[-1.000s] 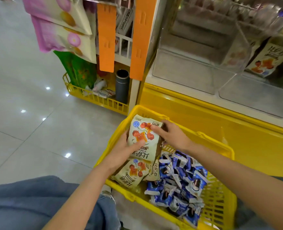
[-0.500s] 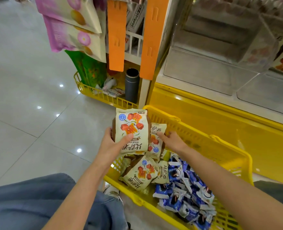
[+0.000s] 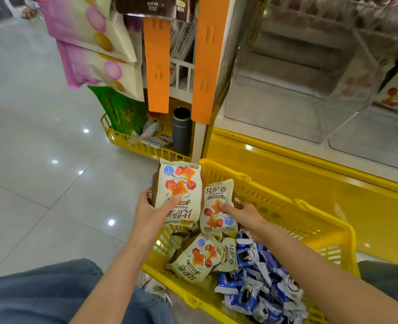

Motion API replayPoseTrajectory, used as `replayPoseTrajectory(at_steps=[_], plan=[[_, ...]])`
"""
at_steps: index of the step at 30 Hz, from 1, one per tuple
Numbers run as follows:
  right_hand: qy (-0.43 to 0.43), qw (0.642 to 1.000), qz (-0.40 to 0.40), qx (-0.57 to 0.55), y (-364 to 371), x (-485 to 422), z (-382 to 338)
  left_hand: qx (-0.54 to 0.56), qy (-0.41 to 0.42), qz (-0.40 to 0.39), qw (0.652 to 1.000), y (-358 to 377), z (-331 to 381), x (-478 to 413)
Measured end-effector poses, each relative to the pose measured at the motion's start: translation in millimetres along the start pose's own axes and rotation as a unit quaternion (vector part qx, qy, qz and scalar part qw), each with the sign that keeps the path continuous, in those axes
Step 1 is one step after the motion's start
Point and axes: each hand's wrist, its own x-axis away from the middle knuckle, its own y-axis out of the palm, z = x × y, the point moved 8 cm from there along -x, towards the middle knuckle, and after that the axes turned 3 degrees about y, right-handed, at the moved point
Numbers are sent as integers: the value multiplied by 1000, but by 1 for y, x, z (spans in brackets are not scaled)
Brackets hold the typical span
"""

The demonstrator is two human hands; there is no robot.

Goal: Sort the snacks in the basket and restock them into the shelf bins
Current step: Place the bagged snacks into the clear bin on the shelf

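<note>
Over the yellow basket (image 3: pixel 296 202), four cream packets showed, each printed with red-orange cubes. The left hand (image 3: pixel 151 211) gripped one packet (image 3: pixel 181 183) raised above the rim. The right hand (image 3: pixel 247 216) pinched a second packet (image 3: pixel 216 206) just beside it. Two more packets (image 3: pixel 198 258) lay below, next to a blue-wrapped heap (image 3: pixel 258 288) too jumbled to count.

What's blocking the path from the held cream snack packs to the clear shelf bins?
Nothing visible. The left hand grips one cream pack, the right hand pinches another, both by the yellow basket. The clear bins lie up and right; the yellow shelf base sits below that path.
</note>
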Motion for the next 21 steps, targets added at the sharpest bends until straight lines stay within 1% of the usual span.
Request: replayPoseTrajectory(at_steps=[2, 5, 11, 13, 16, 18, 21], plan=[[-14, 1000, -6, -2, -18, 13, -8, -2, -5, -9, 1000, 6, 7, 2], [-45, 999, -2, -29, -56, 42, -28, -22, -2, -54, 998, 26, 22, 6], [-150, 987, 35, -50, -154, 121, -75, -41, 34, -136, 989, 89, 78, 19], [-184, 980, 52, -50, -185, 146, -92, -49, 52, -175, 982, 115, 102, 26], [-224, 969, 84, -60, -230, 176, -114, -77, 51, -264, 960, 159, 130, 37], [-233, 964, 93, -86, -258, 186, -127, -82, 53, -304, 948, 182, 145, 43], [-213, 958, 126, -143, -306, 184, -147, -85, 71, -302, 947, 205, 166, 42]])
